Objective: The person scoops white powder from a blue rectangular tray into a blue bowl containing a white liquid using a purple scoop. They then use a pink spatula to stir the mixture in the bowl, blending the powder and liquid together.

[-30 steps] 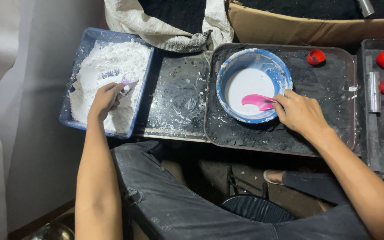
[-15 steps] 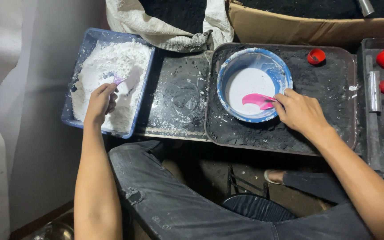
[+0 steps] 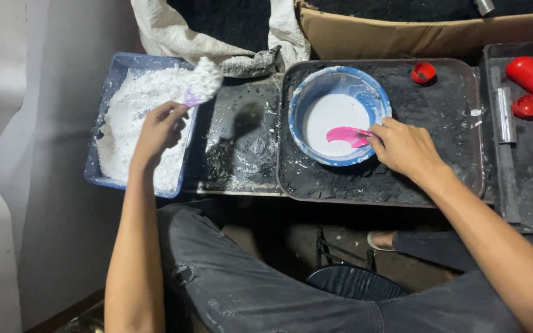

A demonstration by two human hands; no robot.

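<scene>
Above the blue tray (image 3: 109, 179) at left, the left hand (image 3: 158, 126) grips a heaped scoop of white powder (image 3: 203, 80). The right hand (image 3: 405, 145) grips a pink spatula (image 3: 347, 134) in the bowl (image 3: 303, 92). Scooping looks done; carrying it rightward demands steadiness.

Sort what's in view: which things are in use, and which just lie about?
In use: left hand lifting a heaped scoop of white powder from the blue tray; right hand holding a pink spatula in the blue bowl.
Lying about: red cap, red pieces, metal bar, cardboard box.
</scene>
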